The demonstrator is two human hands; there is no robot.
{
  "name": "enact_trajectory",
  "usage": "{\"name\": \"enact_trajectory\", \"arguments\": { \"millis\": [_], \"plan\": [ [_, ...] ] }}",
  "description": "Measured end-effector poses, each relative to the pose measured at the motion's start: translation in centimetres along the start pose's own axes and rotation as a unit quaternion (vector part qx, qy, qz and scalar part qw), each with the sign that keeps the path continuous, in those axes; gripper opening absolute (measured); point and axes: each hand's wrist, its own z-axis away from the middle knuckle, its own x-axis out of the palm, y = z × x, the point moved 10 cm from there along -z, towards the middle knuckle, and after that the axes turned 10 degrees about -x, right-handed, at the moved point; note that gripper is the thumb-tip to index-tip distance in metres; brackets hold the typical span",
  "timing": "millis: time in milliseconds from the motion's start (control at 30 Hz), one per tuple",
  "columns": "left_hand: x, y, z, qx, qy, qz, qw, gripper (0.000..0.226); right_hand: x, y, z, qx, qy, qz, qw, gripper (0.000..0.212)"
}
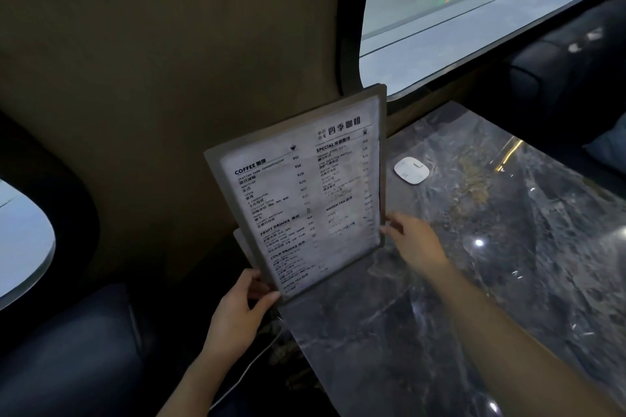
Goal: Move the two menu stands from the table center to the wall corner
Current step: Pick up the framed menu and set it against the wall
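Note:
A tall framed menu stand (301, 193) with a white printed menu is tilted at the table's wall-side edge. My left hand (237, 315) grips its lower left corner. My right hand (415, 242) holds its right edge near the bottom. Behind its lower left part, a sliver of a second stand (241, 242) shows close to the wall; most of it is hidden. The dark marble table (457, 298) lies under and to the right of the stands.
A small white rounded device (411, 170) lies on the table near the window. A brown wall (169, 95) rises behind the stands, with a window (474, 10) to its right. Dark seats flank the table; a white cable (244, 372) hangs below the left edge.

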Motion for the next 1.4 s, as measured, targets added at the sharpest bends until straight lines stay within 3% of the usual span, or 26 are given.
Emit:
{"name": "enact_trajectory", "arguments": {
  "millis": [100, 200, 367, 500, 833, 1000, 1400],
  "plan": [
    [0.8, -1.1, -0.1, -0.025, 0.011, -0.036, 0.999, 0.023, 1.8, 1.1, 0.5, 0.013, -0.07, 0.02, 0.997, 0.026],
    [1.1, -0.7, -0.1, -0.01, 0.033, -0.074, 0.997, 0.012, 2.4, 1.0, 0.4, -0.002, -0.087, 0.054, 0.995, 0.027],
    [1.0, 0.5, 0.3, 0.029, 0.078, -0.122, 0.989, 0.004, 2.4, 1.0, -0.2, -0.007, -0.051, 0.117, 0.992, 0.026],
    [0.7, 0.7, 0.3, 0.013, 0.102, -0.102, 0.989, 0.002, 2.6, 0.8, -0.6, -0.01, -0.023, 0.116, 0.993, 0.024],
    [-2.8, 1.1, -3.4, -0.004, 0.142, -0.071, 0.987, 0.013, 3.8, -2.0, -5.4, -0.034, 0.018, 0.122, 0.992, 0.027],
    [-3.5, 0.4, -5.4, -0.023, 0.135, -0.067, 0.988, 0.004, 4.3, -3.1, -7.6, -0.045, 0.018, 0.116, 0.992, 0.025],
    [-3.3, 0.6, -6.1, -0.012, 0.122, -0.106, 0.987, 0.009, 4.2, -3.8, -8.5, -0.061, 0.046, 0.103, 0.992, 0.02]
  ]
}}
